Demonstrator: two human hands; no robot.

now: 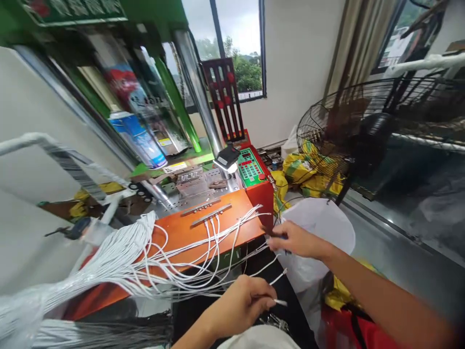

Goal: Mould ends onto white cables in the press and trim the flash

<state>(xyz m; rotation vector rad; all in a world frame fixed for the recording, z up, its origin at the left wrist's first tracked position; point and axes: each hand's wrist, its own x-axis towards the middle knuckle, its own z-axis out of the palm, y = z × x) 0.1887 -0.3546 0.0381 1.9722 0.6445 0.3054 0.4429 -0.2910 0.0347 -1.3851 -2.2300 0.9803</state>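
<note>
My left hand (249, 301) is low in the head view, its thumb and fingers pinched on a white cable whose pale end sticks out to the right. Further up and right, my right hand (290, 238) is closed around a small dark tool (271, 232) at the corner of the orange table (174, 223). Many white cables (123, 252) fan across this table from a thick bundle at the left. Two metal strips lie on the table; the nearer strip (210, 215) has several cables attached to it.
A green press (156, 19) with a blue spray can (138, 138) stands behind the table. Beside it is a red control box (259, 194). A white bag-lined bin (319, 223), yellow bags (300, 167) and a black fan (363, 131) are on the right.
</note>
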